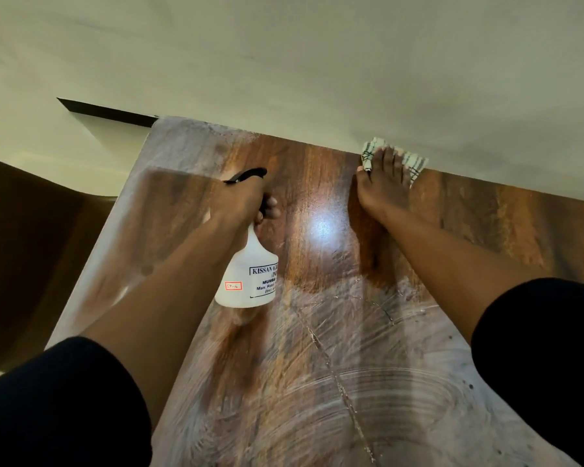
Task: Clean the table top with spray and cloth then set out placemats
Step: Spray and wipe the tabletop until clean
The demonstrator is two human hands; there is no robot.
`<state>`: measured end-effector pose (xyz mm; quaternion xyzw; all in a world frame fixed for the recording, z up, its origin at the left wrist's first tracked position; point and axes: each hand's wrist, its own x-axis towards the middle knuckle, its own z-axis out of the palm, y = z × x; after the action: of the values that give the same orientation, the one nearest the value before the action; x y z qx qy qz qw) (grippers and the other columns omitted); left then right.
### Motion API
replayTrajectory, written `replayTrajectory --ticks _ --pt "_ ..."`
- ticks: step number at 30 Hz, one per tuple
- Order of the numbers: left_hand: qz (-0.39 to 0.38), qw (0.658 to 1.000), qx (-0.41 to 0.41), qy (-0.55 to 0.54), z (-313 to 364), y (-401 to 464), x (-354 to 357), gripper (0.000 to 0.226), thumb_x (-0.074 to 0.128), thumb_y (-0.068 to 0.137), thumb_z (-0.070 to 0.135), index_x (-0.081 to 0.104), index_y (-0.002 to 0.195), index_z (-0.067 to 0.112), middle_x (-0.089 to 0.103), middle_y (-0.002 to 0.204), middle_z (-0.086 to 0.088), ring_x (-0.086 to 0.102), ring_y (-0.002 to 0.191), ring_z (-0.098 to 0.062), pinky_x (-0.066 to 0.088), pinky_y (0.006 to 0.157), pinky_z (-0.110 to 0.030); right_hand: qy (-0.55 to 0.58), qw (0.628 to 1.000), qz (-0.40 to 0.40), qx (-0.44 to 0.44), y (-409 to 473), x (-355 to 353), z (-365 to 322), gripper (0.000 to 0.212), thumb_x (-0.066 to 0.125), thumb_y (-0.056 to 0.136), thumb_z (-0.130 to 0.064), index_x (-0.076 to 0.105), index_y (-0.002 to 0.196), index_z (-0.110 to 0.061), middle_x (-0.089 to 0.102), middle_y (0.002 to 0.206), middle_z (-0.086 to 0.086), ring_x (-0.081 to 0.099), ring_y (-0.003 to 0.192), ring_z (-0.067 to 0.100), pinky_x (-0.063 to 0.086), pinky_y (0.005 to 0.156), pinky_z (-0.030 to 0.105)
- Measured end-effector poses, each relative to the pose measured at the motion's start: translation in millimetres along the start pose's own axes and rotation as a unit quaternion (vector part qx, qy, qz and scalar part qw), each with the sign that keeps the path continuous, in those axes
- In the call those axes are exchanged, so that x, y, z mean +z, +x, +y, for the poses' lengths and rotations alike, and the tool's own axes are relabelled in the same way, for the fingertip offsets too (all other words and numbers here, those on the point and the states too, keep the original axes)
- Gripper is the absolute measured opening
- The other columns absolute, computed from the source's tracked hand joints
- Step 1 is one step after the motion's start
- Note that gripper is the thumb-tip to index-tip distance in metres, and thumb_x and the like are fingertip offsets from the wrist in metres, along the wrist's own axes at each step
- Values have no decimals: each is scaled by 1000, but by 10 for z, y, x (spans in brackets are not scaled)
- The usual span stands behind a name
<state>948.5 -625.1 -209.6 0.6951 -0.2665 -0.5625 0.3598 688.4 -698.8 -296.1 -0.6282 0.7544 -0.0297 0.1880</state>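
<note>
Wipe step was in hand: right hand pressed flat on the cloth at the table far edge, left hand gripped the spray bottle above mid-table. Near half looked smeary; probably needs wiping next. No placemats visible.

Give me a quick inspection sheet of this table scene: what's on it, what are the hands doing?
Surface: wooden table top, glossy at the far edge, hazy swirl streaks nearer.
Job's things: white spray bottle; striped cloth at the far edge. No placemats seen.
Clutter: nothing seen.
Grippers: left hand grips the bottle's black trigger head; right hand presses flat on the cloth.
Cables: nothing seen.
Surroundings: pale wall behind the table.
</note>
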Motion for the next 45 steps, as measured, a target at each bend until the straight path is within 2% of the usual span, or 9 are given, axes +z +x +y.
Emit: replayTrajectory --ticks 4,10,16,27,31,35,39,43,45 --pt "29 1000 4 -9 -95 22 -201 39 59 91 6 68 122 28 74 76 -12 61 44 -13 35 43 -21 -12 998 -14 -59 36 114 -472 71 19 111 -51 -7 166 -15 -15 173 7 -16 159 25 -9 129 44" --pt "101 994 -27 20 -168 58 -606 20 60 92 11 68 74 5 75 77 -19 53 44 -13 35 40 -21 -64 962 -47 -261 -329 592 -1612 73 21 109 -53 -6 166 -16 -12 173 8 -12 160 26 -8 129 44" --pt "88 995 -50 20 -126 -72 -834 24 57 96 13 63 73 7 75 78 -20 36 33 -6 33 45 -24 -92 892 -111 -429 -358 642 -1793 69 24 110 -51 -1 167 -20 -8 174 1 -11 160 17 -10 129 37" --pt "151 986 -58 -29 -256 -78 -1244 17 64 91 16 70 78 6 79 78 -20 45 34 -9 36 45 -26 -42 989 -17 -144 117 474 -1779 71 23 110 -48 -1 167 -14 -9 174 6 -11 160 24 -6 129 43" --pt "163 984 -44 -48 -266 -74 -1327 15 63 93 11 68 79 10 74 70 -16 55 39 -12 34 43 -25 -52 968 -39 -241 -159 633 -2213 71 20 110 -51 -1 167 -14 -9 174 8 -12 160 26 -4 130 45" --pt "190 978 -48 -67 -309 -84 -1422 13 64 91 11 73 87 3 75 71 -18 56 45 -17 33 44 -23 -122 889 -70 -435 -480 881 -2571 69 23 110 -51 2 167 -19 -5 175 3 -6 161 20 -5 130 41" --pt "188 979 -53 -58 -301 -77 -1459 14 64 91 14 71 88 3 78 98 -30 46 30 -9 33 41 -20 -138 838 -96 -520 -356 839 -2529 67 26 111 -49 1 167 -22 -6 174 -1 -7 160 14 -8 128 34" --pt "187 980 -34 -51 -348 -12 -1557 42 63 95 13 69 134 -2 79 102 -27 51 32 -6 36 38 -18 -140 897 -76 -411 27 620 -2449 68 20 110 -52 -1 167 -21 -6 175 2 -5 161 19 -2 130 44" --pt "187 981 -31 -41 -360 0 -1584 42 64 95 12 68 135 1 77 92 -22 53 33 -5 38 40 -18 -129 932 -62 -333 226 517 -2373 68 18 111 -51 -2 167 -17 -7 174 4 -6 161 21 -1 130 43"
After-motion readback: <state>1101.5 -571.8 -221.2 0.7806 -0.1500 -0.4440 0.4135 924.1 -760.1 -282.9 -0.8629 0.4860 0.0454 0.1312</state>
